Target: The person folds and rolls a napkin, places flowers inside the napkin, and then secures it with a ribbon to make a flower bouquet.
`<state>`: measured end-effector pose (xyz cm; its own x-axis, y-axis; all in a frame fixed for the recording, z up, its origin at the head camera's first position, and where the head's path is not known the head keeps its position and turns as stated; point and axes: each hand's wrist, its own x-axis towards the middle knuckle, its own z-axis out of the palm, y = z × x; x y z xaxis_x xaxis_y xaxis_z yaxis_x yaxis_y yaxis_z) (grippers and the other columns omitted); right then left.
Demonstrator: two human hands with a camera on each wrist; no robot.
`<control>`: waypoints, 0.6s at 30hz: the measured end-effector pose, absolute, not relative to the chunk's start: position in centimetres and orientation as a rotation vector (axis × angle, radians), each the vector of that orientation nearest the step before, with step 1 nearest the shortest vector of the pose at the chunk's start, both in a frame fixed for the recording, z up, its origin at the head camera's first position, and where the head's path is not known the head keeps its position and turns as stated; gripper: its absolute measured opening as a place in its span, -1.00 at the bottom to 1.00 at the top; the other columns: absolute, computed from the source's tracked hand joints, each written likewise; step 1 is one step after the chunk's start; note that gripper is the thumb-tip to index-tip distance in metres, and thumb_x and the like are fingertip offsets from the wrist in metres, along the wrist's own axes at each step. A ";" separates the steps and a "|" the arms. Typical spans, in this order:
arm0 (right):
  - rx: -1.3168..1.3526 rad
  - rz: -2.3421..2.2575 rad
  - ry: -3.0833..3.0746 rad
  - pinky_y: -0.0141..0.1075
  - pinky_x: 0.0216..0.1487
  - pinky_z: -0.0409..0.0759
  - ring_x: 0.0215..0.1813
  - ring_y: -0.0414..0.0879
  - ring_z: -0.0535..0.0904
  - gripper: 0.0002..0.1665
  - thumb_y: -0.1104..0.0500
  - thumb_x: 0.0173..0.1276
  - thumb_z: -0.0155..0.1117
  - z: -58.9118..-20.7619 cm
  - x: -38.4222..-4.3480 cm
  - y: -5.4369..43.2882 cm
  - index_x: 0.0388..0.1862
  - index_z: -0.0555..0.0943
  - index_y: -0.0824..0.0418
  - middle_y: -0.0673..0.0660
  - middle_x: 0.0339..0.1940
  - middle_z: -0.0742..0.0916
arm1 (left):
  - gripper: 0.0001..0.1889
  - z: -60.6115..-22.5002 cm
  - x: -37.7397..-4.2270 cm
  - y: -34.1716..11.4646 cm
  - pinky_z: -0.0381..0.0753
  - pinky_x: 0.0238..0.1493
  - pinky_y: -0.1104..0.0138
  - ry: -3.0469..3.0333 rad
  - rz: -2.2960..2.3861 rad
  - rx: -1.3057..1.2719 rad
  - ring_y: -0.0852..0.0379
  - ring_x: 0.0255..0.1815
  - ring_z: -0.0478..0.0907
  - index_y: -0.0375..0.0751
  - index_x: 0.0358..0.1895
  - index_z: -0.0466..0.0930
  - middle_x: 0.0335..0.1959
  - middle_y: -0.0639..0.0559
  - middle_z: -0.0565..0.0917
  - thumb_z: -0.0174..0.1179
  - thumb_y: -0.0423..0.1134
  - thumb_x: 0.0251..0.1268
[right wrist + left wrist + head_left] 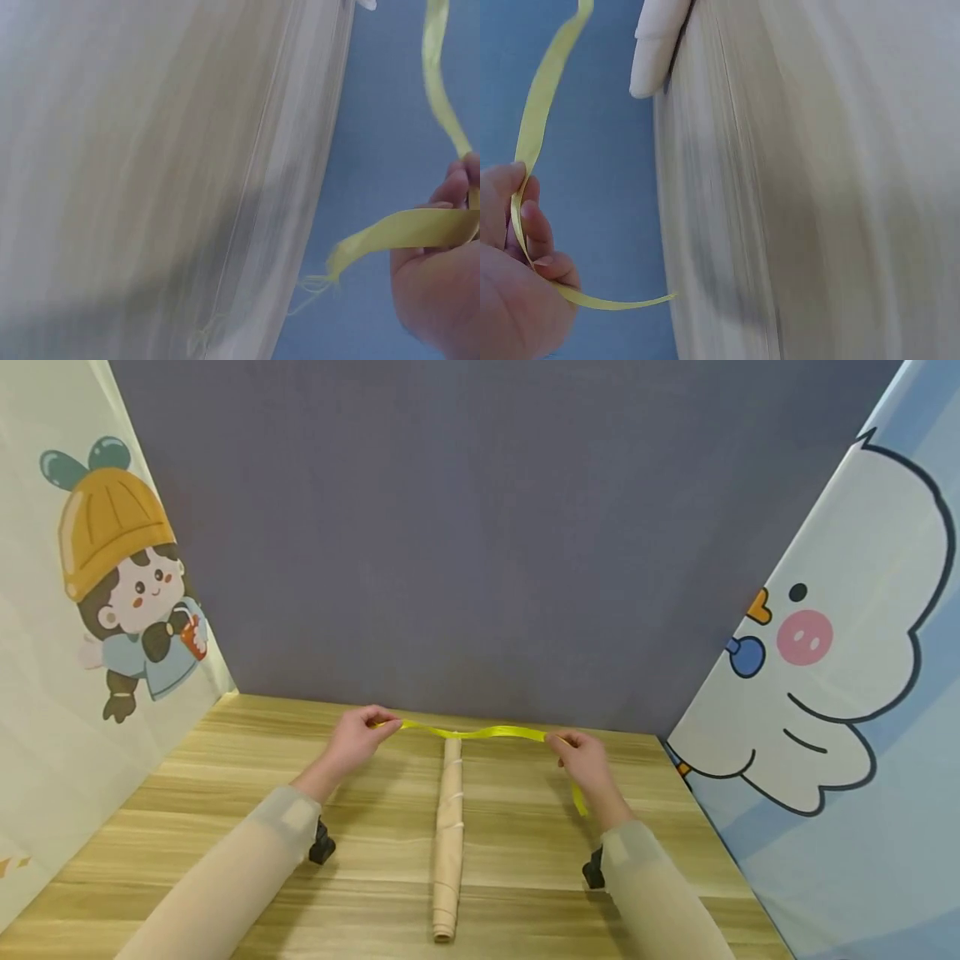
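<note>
A yellow ribbon (506, 732) spans between both hands above the far end of a beige rolled-up cloth or paper (448, 835). My left hand (358, 742) pinches the ribbon near one end; in the left wrist view a short tail of ribbon (619, 304) hangs past the fingers. My right hand (585, 760) pinches it on the other side, and a loose end (390, 234) with frayed threads trails from that hand in the right wrist view. The roll lies lengthwise on the table, with pale bands winding round it. Whether the ribbon touches the roll cannot be told.
The wood-grain table (367, 868) reaches back to a dark grey panel (465, 543). Printed cloth walls stand at the left (45, 710) and the right (885, 693). Black wrist mounts (322, 845) sit under both sleeves.
</note>
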<state>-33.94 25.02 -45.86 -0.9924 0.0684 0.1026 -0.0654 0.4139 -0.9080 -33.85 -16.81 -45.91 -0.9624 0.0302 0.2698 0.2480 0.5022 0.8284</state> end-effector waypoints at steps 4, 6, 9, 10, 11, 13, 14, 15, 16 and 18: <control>-0.032 1.613 -2.499 -0.29 -0.25 0.59 -0.26 -0.04 0.64 -0.68 0.02 0.59 0.42 -46.3 -35.2 23.1 0.09 0.84 0.21 0.17 -0.07 0.79 | -0.79 -46.5 -35.1 -15.1 0.54 -0.16 0.33 -2.457 -1.515 -0.177 0.07 -0.15 0.60 -0.23 0.03 0.85 -0.04 -0.17 0.83 0.41 -0.17 0.56; -0.072 1.602 -2.471 -0.31 -0.25 0.63 -0.28 -0.05 0.67 -0.70 0.05 0.58 0.43 -46.7 -35.9 22.1 0.06 0.85 0.23 0.21 -0.03 0.81 | -0.79 -46.7 -35.7 -14.4 0.54 -0.18 0.35 -2.426 -1.525 -0.145 0.12 -0.20 0.59 -0.26 0.01 0.85 -0.09 -0.19 0.83 0.41 -0.20 0.55; -0.117 1.603 -2.425 -0.36 -0.29 0.62 -0.37 -0.09 0.66 -0.72 0.12 0.55 0.44 -47.2 -36.7 20.9 0.03 0.85 0.29 0.19 -0.13 0.83 | -0.79 -46.9 -36.3 -13.8 0.55 -0.22 0.34 -2.390 -1.587 -0.062 0.14 -0.24 0.59 -0.29 0.02 0.85 -0.12 -0.19 0.80 0.39 -0.21 0.57; -0.128 1.609 -2.408 -0.37 -0.31 0.60 -0.41 -0.12 0.64 -0.73 0.13 0.54 0.44 -47.3 -36.9 20.5 0.02 0.84 0.31 0.19 -0.20 0.82 | -0.79 -47.0 -36.4 -13.7 0.56 -0.23 0.34 -2.383 -1.606 -0.029 0.14 -0.25 0.58 -0.30 0.03 0.84 -0.14 -0.19 0.79 0.37 -0.21 0.58; -0.142 1.604 -2.399 -0.38 -0.32 0.59 -0.44 -0.14 0.62 -0.72 0.13 0.54 0.43 -47.4 -37.1 20.2 0.01 0.84 0.32 0.17 -0.24 0.81 | -0.78 -47.0 -36.6 -13.6 0.56 -0.24 0.34 -2.368 -1.622 0.008 0.15 -0.26 0.58 -0.31 0.03 0.84 -0.14 -0.19 0.79 0.37 -0.22 0.58; -0.157 1.611 -2.391 -0.34 -0.27 0.59 -0.40 -0.11 0.63 -0.70 0.12 0.56 0.40 -47.6 -37.5 19.9 0.03 0.83 0.32 0.19 -0.23 0.81 | -0.78 -47.0 -36.8 -13.5 0.55 -0.25 0.35 -2.346 -1.650 0.068 0.14 -0.26 0.58 -0.31 0.03 0.84 -0.14 -0.17 0.77 0.36 -0.22 0.59; -0.170 1.612 -2.392 -0.31 -0.20 0.60 -0.32 -0.06 0.66 -0.69 0.10 0.58 0.39 -47.7 -37.6 19.9 0.05 0.83 0.31 0.20 -0.18 0.82 | -0.78 -47.0 -37.0 -13.6 0.54 -0.26 0.37 -2.341 -1.640 0.090 0.13 -0.26 0.58 -0.32 0.03 0.84 -0.15 -0.18 0.78 0.36 -0.22 0.59; -0.185 1.608 -2.397 -0.26 -0.12 0.62 -0.22 -0.01 0.69 -0.68 0.08 0.60 0.37 -47.8 -37.8 19.9 0.07 0.82 0.30 0.23 -0.10 0.82 | -0.79 -47.1 -37.2 -13.6 0.53 -0.26 0.38 -2.335 -1.621 0.102 0.12 -0.26 0.59 -0.33 0.01 0.84 -0.15 -0.20 0.79 0.37 -0.23 0.58; -0.196 1.598 -2.401 -0.20 -0.04 0.64 -0.13 0.02 0.70 -0.66 0.07 0.61 0.36 -47.9 -38.0 20.0 0.09 0.82 0.30 0.27 -0.01 0.83 | -0.79 -47.2 -37.4 -13.7 0.53 -0.25 0.39 -2.335 -1.593 0.108 0.11 -0.25 0.60 -0.33 -0.01 0.84 -0.15 -0.20 0.80 0.38 -0.24 0.56; -0.217 1.581 -2.412 -0.06 0.16 0.65 0.12 0.16 0.69 -0.64 0.06 0.63 0.33 -48.2 -38.3 20.3 0.13 0.80 0.31 0.32 0.17 0.80 | -0.80 -47.5 -37.6 -14.1 0.53 -0.22 0.37 -2.348 -1.546 0.108 0.03 -0.19 0.63 -0.32 -0.02 0.84 -0.11 -0.23 0.81 0.38 -0.24 0.56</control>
